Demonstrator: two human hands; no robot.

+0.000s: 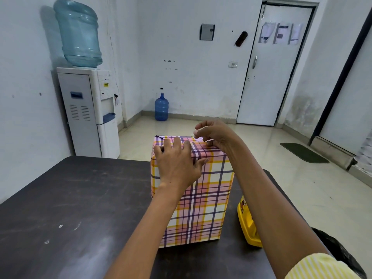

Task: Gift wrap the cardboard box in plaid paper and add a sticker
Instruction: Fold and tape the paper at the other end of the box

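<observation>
Left grip [177, 164] flat, spread; right grip [216, 135] curled.

Pink, yellow and purple plaid paper [203, 208]; dark table [70, 198]; yellow dispenser [246, 224]; yellow-and-white striped sleeve [314, 266].

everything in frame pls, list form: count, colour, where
plaid-wrapped box: 1, pink/yellow/purple plaid, upright on the table, centre
table: 1, dark, foreground
yellow object: 1, yellow, on the table right of the box, partly hidden by the arm
black bag: 1, black, lower right, past the table edge
water dispenser: 1, white, left wall
large bottle: 1, pale blue-green, on top of the dispenser
small bottle: 1, blue, on the floor by the far wall
door: 1, white, far right, closed
papers: 3, white, on the door
mat: 1, green, on the floor at right
left hand: 1, fingers spread, pressing the box top
right hand: 1, pinches paper at the box's far top edge
</observation>
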